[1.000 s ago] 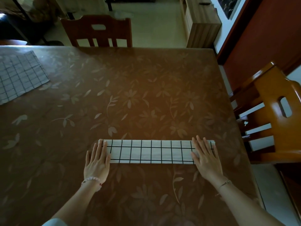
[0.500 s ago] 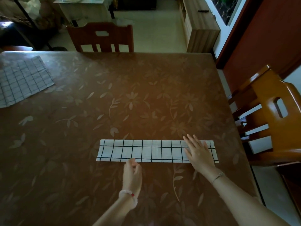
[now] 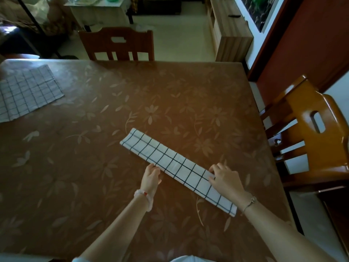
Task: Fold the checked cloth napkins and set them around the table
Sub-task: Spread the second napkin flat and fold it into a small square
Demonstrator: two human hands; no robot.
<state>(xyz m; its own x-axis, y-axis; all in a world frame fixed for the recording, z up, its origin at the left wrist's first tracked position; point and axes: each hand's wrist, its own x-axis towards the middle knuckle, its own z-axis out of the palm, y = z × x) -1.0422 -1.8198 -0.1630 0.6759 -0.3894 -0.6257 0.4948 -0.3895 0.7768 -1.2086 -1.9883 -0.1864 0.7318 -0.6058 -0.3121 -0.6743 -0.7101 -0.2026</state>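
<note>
Two hands are gripping one napkin, folded into a long narrow strip (image 3: 179,170) that is lying flat on the table (image 3: 170,101), slanting from mid-table down toward the near right corner. The left hand (image 3: 151,175) is sitting at the strip's near long edge, about halfway along, its fingers curled in and pinching that edge. The right hand (image 3: 224,179) is resting across the strip closer to its near end, knuckles up, fingers (image 3: 214,170) bent and clamping the cloth at the far long edge. Its thumb is hiding under the palm, so I cannot tell how deep the grip goes. Both ends of the strip are lying free, touching nothing but the table. A second napkin (image 3: 26,93) is lying spread out at the table's far left, well apart from the strip and running off the picture's edge. A dark chair (image 3: 117,44) is standing at the far side of the table, and a lighter chair (image 3: 309,133) at its right side, both empty.
</note>
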